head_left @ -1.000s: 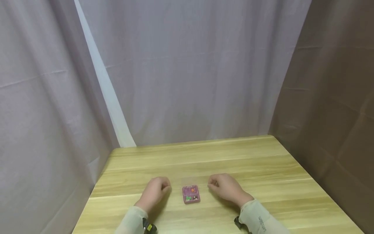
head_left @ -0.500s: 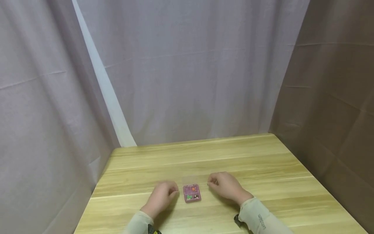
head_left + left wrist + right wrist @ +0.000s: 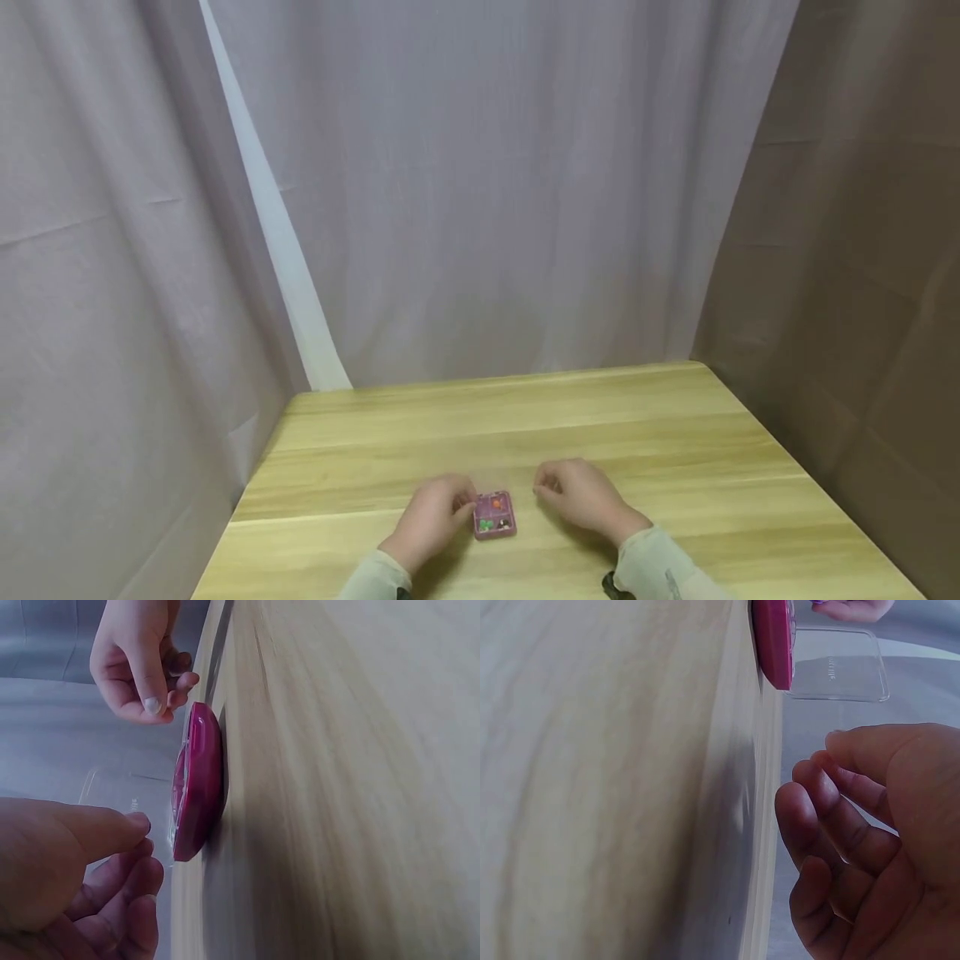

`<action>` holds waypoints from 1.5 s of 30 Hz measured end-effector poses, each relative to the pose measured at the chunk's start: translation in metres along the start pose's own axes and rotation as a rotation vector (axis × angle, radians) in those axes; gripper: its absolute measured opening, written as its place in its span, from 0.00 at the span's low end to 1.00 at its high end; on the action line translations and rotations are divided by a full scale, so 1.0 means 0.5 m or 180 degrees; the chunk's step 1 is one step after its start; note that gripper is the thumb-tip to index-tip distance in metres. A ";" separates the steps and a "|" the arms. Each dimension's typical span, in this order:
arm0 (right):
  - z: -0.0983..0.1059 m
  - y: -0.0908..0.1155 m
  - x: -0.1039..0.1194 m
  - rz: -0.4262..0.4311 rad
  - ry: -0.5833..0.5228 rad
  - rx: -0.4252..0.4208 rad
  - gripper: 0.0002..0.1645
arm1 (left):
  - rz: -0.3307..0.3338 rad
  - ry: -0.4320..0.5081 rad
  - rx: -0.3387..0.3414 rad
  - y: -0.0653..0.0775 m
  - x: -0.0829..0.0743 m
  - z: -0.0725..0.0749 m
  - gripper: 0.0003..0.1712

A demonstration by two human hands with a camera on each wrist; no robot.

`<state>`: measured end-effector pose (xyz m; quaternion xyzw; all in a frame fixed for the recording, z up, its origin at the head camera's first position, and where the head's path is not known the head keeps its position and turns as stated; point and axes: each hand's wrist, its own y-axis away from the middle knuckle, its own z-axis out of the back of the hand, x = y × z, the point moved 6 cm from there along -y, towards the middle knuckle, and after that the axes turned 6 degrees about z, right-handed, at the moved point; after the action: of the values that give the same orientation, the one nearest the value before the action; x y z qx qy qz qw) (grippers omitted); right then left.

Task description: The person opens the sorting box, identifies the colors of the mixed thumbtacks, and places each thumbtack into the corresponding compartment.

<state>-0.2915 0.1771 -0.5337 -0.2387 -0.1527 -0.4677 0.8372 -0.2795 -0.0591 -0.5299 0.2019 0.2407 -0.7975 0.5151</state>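
Note:
A small pink-purple pill box (image 3: 494, 515) lies on the wooden table, its clear lid (image 3: 838, 666) swung up. Orange, green and dark-and-white small pieces sit in its compartments; the far left compartment looks bare. My left hand (image 3: 435, 518) is at the box's left side, thumb and fingers bent loosely. In the left wrist view, the left fingertips stop short of the pink wall. A purple speck shows by the left fingertips in the right wrist view; I cannot tell what it is. My right hand (image 3: 585, 497) rests right of the box, loosely curled, holding nothing visible.
The wooden table (image 3: 637, 417) extends behind and to both sides of the box. Grey curtains (image 3: 487, 208) hang behind and at the left, and a brown one (image 3: 847, 292) at the right. A dark strap (image 3: 611, 586) shows at the right wrist.
My left hand has moved right, up to the left side of the pill box. The right hand and the box have stayed in place; the head view has shifted slightly.

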 end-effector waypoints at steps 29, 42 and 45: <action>0.003 0.012 -0.007 -0.0016 0.0052 -0.0038 0.08 | -0.0056 -0.0146 0.0016 -0.009 -0.008 -0.010 0.06; 0.002 0.009 -0.012 -0.0005 0.0043 -0.0061 0.06 | 0.0050 -0.0172 -0.0173 -0.006 0.035 0.042 0.09; 0.004 0.009 -0.012 -0.0008 0.0055 -0.0073 0.09 | 0.0071 -0.0250 -0.0293 -0.005 0.055 0.061 0.10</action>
<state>-0.2908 0.1843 -0.5360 -0.2441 -0.1404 -0.4726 0.8351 -0.2950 -0.0963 -0.5205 0.1492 0.2545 -0.7871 0.5417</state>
